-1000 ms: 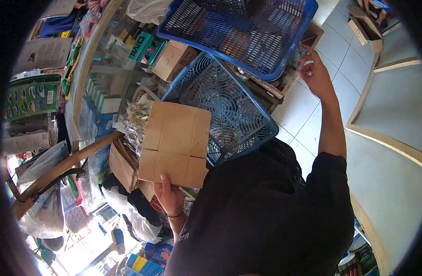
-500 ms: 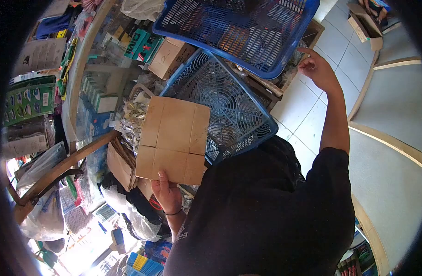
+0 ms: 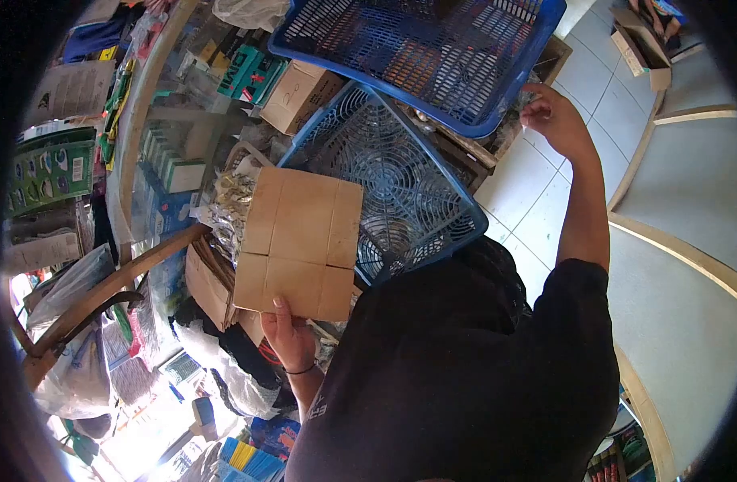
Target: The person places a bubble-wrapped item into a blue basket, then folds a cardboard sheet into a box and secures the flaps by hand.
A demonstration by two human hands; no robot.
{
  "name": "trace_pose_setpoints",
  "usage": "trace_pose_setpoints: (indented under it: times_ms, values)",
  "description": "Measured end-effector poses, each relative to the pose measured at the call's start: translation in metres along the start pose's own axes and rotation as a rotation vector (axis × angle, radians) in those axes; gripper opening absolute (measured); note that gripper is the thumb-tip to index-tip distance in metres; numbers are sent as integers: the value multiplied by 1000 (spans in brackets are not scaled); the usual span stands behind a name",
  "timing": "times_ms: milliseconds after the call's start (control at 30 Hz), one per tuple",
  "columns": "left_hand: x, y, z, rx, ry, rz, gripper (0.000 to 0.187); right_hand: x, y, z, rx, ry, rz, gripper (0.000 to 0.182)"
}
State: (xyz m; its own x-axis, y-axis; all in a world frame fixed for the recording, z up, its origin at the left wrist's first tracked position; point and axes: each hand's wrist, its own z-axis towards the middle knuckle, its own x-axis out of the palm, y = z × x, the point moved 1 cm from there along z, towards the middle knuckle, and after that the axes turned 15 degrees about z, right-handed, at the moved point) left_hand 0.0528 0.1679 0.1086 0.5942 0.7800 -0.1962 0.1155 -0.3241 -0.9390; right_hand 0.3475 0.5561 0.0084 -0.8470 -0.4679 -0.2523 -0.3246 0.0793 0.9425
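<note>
The left hand (image 3: 290, 337) is closed on the lower edge of a flat, creased brown cardboard sheet (image 3: 298, 243), holding it over the near corner of a blue plastic lattice basket (image 3: 400, 189). The right hand (image 3: 555, 119) reaches up beside a second, larger blue mesh basket (image 3: 420, 48), fingers curled; whether it grips anything cannot be told. A small cardboard box (image 3: 302, 95) lies beyond.

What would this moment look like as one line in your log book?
left hand: holds cardboard piece by lower edge | right hand: raised beside upper blue basket | lower blue basket: tilted behind cardboard
</note>
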Motion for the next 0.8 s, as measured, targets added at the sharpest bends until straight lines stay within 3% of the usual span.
trace_pose_setpoints:
  times_ms: [800]
  values:
    - [4, -1, -1, 4, -7, 12, 37, -5, -4, 14, 20, 71, -107, 44]
